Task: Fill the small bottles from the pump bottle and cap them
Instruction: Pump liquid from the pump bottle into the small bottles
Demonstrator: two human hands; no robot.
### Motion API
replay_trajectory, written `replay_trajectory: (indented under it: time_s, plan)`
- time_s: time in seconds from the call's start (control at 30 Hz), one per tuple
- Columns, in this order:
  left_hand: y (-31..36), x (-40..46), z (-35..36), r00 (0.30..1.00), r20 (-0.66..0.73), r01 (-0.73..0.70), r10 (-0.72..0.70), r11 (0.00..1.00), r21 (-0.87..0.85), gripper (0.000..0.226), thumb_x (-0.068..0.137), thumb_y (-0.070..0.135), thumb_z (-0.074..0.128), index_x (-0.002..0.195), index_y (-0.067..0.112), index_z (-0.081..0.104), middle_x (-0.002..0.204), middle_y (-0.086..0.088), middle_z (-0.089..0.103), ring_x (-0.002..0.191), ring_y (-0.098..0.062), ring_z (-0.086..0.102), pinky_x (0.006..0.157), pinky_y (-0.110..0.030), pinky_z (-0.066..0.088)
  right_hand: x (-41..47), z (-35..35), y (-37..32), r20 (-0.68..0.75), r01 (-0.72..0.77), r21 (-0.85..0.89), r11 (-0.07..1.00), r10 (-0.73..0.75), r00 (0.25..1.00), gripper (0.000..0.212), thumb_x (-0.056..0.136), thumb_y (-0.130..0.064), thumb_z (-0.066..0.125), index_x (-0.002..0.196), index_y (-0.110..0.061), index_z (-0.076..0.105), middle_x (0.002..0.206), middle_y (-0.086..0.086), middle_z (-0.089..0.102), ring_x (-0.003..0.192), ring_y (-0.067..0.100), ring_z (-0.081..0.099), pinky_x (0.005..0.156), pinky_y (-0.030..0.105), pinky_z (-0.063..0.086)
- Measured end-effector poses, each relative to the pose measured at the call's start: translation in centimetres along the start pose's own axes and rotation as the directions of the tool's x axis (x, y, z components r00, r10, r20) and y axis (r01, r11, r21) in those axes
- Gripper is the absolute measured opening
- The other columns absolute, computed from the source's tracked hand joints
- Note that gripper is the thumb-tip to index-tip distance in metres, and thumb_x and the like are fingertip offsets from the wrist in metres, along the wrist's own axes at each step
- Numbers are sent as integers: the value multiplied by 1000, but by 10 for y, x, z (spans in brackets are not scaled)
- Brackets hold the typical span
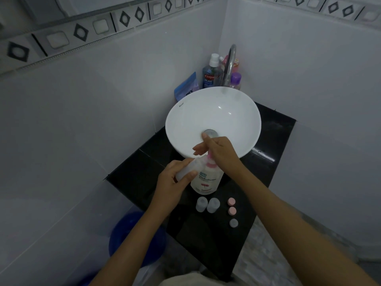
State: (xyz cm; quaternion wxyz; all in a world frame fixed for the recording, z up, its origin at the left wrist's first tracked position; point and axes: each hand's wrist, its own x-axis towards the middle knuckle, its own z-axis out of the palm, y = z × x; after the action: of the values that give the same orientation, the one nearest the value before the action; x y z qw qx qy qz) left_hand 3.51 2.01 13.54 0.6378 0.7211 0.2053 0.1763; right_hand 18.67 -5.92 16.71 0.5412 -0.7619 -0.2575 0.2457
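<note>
A white pump bottle (pixel 207 180) with a pink pump stands on the black counter (pixel 144 174) in front of the basin. My right hand (pixel 218 150) rests on the pump head with straight fingers. My left hand (pixel 175 182) grips a small translucent bottle (pixel 186 169), tilted with its mouth toward the pump spout. Two more small translucent bottles (pixel 201 204) (pixel 213 204) stand uncapped on the counter. Beside them lie two pink caps (pixel 231 201) (pixel 232 210) and a pale one (pixel 233 223).
A white round basin (pixel 237 108) with a chrome tap (pixel 230 65) fills the back of the counter. Mouthwash (pixel 211 76), a purple-capped bottle (pixel 235 80) and a blue pouch (pixel 186 87) stand behind it. A blue bucket (pixel 127 230) is on the floor at left.
</note>
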Motion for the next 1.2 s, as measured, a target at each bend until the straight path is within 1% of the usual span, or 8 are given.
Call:
replay_trajectory:
  time_s: [0.13,0.27,0.43,0.5,0.6,0.83,1.07,1.2]
  plan:
    - [-6,0,3,999,-4,35,-35,999,-12,38,84,30,62,121,24,62,110,-2,61,105,-8,60,85,-21,51,-1,4,6,-15,-66,12,998,67,998,49,98,-35,39,88,-1,73,86,10,73,65,-6,61,59,19,45]
    - [-10,-1,3,999,6,45,-46,999,8,34,87,24,62,121,25,61,107,3,61,103,-4,59,81,-12,49,-1,7,15,-28,-36,-9,999,36,999,46,98,-32,41,86,-1,73,84,10,73,58,-9,59,51,9,43]
    - [-1,-2,2,1000,21,13,-13,1000,5,36,83,33,61,119,28,61,104,3,61,98,-1,60,79,-14,50,3,0,7,30,-16,-22,1000,16,999,46,98,-33,42,86,-3,75,85,13,74,76,4,66,71,17,48]
    - [3,-1,0,1000,13,2,-1,1000,-5,39,80,39,60,118,30,61,104,4,61,97,0,60,79,-13,49,4,-2,2,43,18,-20,1000,-17,999,47,98,-33,40,86,-4,75,85,12,75,84,14,67,76,9,47]
    - [3,0,0,1000,7,10,-10,1000,-16,40,80,38,61,119,28,61,105,4,61,100,-3,60,81,-16,50,3,0,3,11,29,-14,999,-29,1000,47,99,-32,39,87,-3,74,84,11,74,79,6,65,69,0,43]
    - [-4,-2,3,999,7,42,-42,999,-12,32,87,22,62,120,21,62,102,5,61,96,3,60,78,-11,50,-4,5,8,13,-14,-17,1000,14,1000,45,99,-28,40,89,1,74,79,-2,69,62,-14,58,56,4,42]
    - [3,-2,1,1000,1,11,-11,1000,-24,34,86,25,63,120,23,62,104,3,61,98,-2,61,80,-16,51,-2,-4,-4,68,28,-26,999,-26,997,45,98,-31,40,88,-5,75,87,1,73,72,-13,60,77,13,40]
    - [4,0,1,1000,-2,4,-4,1000,-23,32,85,25,63,117,23,62,102,2,61,96,-2,61,78,-16,51,-2,0,0,-5,21,5,1000,-21,1000,45,99,-28,40,84,-5,75,81,1,72,69,-11,61,72,11,41]
